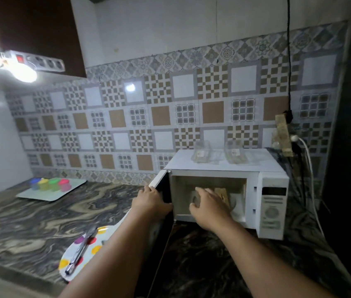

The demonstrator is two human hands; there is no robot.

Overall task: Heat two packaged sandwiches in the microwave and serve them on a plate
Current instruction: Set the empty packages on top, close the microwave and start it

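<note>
A white microwave [271,183] stands on the marbled counter with its door [161,190] swung open to the left. My left hand [151,201] grips the door's edge. My right hand [208,204] reaches into the cavity, fingers curled around a sandwich [197,198]; a second sandwich [222,193] lies just to its right on the turntable. Two clear plastic sandwich packages [202,153] [234,154] rest on top of the microwave. A polka-dot plate [99,239] with metal tongs [82,248] on it sits at the lower left, partly behind my left forearm.
A pale tray [41,196] with several coloured small jars [51,183] sits at the counter's back left. A power strip [41,61] and bright lamp [23,73] hang upper left. Cables and a plug [295,138] run down the wall right of the microwave.
</note>
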